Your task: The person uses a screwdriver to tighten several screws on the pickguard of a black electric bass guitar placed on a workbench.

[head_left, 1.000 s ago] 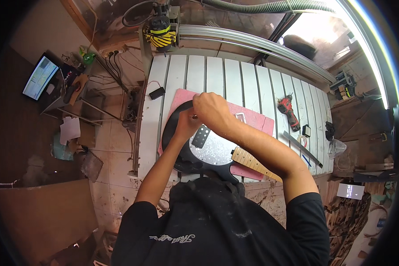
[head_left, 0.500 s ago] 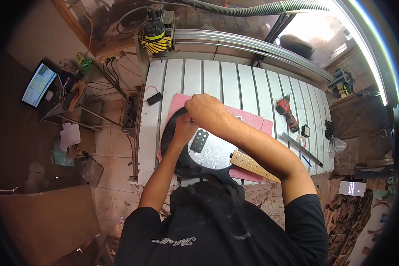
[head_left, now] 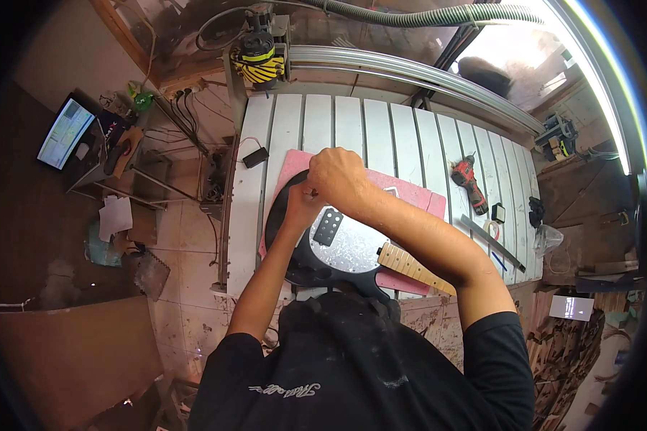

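A black electric bass guitar [head_left: 279, 215] lies on a pink foam sheet [head_left: 292, 164], with a white pearly pickguard [head_left: 345, 248] and a dark pickup [head_left: 328, 227] with rows of round pole marks. Its light wooden fretted neck [head_left: 412, 269] points to the lower right. Over the far-left part of the body, my right hand [head_left: 338, 174] is closed in a fist; whatever it grips is hidden. My left hand [head_left: 306, 205] is right below it, fingers drawn together close to the pickguard's edge. A small dark bit shows between the two hands, too small to name.
The white slatted bed [head_left: 349, 118] carries a red cordless drill [head_left: 469, 185], a metal straightedge [head_left: 492, 243], a roll of tape [head_left: 492, 230] and a small black box [head_left: 255, 157]. A yellow-striped machine head [head_left: 257, 65] hangs at the back left by a metal rail [head_left: 410, 68].
The whole view has shifted slightly. Both hands stay together at the same spot on the guitar; my right fist has turned a little.
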Demonstrator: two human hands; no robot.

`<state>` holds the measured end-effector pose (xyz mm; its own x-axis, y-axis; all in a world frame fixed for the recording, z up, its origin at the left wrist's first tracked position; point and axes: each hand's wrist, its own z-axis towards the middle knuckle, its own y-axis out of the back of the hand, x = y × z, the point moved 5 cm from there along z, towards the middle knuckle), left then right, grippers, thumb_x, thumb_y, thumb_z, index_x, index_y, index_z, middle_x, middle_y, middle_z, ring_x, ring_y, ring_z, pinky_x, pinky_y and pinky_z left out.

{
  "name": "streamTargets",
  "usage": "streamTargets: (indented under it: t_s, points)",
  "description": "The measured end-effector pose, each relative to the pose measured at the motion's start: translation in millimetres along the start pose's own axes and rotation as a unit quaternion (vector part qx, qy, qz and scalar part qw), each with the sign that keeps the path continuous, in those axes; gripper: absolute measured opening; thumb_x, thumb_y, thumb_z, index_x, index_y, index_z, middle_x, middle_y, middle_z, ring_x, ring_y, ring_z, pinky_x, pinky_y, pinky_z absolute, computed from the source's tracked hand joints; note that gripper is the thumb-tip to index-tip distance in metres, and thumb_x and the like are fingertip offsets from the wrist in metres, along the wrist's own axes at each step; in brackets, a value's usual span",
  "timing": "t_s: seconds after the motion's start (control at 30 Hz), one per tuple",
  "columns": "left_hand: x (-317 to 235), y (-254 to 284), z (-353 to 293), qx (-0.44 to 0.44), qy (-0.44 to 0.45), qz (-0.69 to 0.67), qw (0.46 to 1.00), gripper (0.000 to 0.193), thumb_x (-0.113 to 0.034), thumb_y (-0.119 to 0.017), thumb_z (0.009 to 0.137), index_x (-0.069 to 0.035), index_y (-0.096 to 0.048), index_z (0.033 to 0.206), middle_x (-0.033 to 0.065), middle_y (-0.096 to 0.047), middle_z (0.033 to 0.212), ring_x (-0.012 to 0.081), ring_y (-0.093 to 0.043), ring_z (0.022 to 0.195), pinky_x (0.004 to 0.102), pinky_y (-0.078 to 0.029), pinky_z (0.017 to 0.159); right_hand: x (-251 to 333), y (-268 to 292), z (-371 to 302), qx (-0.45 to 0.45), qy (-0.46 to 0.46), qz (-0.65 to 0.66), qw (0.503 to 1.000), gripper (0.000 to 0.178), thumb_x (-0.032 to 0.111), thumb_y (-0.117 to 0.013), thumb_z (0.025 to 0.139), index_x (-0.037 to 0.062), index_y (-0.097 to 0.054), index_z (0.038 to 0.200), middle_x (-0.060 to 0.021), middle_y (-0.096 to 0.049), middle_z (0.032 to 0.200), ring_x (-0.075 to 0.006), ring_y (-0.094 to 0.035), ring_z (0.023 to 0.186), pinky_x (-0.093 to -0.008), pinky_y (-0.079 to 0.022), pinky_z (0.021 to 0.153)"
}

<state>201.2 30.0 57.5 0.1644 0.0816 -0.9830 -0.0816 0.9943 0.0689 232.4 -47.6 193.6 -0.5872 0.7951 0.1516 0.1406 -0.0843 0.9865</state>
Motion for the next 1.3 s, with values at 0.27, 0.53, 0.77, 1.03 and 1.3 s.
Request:
streamTargets:
  t_s: [0.27,0.53,0.77,1.03,1.3]
  points:
    - [-9,-1,2,-0.017,0.017,0.040,0.999,0.017,-0.008,-0.075,0.078,0.000,-0.068,0.090,0.0022,-0.067,0.072,0.0042,-0.057,0.070,0.0256,-0.047,0.063,3,-2,1,0.021,-0.027,-0.028,0.999,0.017,0.019,-0.073,0.073,0.0034,-0.074,0.080,-0.0146,-0.071,0.082,-0.0282,-0.071,0.080,-0.0357,-0.058,0.068]
    - [-8,1,1,-0.006,0.001,0.061,0.998,0.019,-0.009,-0.075,0.077,0.000,-0.067,0.091,0.0037,-0.067,0.071,0.0038,-0.056,0.069,0.0259,-0.046,0.061,6,2,0,-0.038,0.005,-0.005,0.999,0.012,0.011,-0.070,0.069,0.0001,-0.071,0.073,-0.0192,-0.068,0.075,-0.0348,-0.070,0.073,-0.0401,-0.057,0.063]
    - [-14,2,-1,-0.012,-0.024,0.074,0.997,0.019,-0.010,-0.076,0.077,0.000,-0.067,0.091,0.0029,-0.066,0.069,0.0043,-0.056,0.070,0.0269,-0.046,0.061,11,5,-3,-0.009,0.046,-0.044,0.998,0.010,0.011,-0.069,0.070,0.0021,-0.072,0.075,-0.0162,-0.070,0.077,-0.0306,-0.071,0.075,-0.0372,-0.057,0.063]
    - [-1,7,-1,-0.011,0.009,0.060,0.998,0.019,-0.012,-0.076,0.077,0.001,-0.066,0.087,0.0034,-0.065,0.069,0.0040,-0.055,0.069,0.0259,-0.046,0.060,14,1,-6,-0.070,0.069,-0.089,0.991,0.009,0.013,-0.069,0.071,0.0051,-0.073,0.074,-0.0138,-0.071,0.077,-0.0275,-0.071,0.075,-0.0350,-0.057,0.063]
    - [-5,4,1,-0.008,-0.028,0.091,0.995,0.021,-0.013,-0.076,0.078,0.002,-0.066,0.089,0.0092,-0.069,0.074,0.0075,-0.063,0.071,0.0285,-0.049,0.063,12,-7,1,-0.088,0.075,-0.104,0.988,0.014,0.016,-0.068,0.074,0.0026,-0.071,0.072,-0.0164,-0.068,0.073,-0.0320,-0.070,0.072,-0.0386,-0.056,0.061]
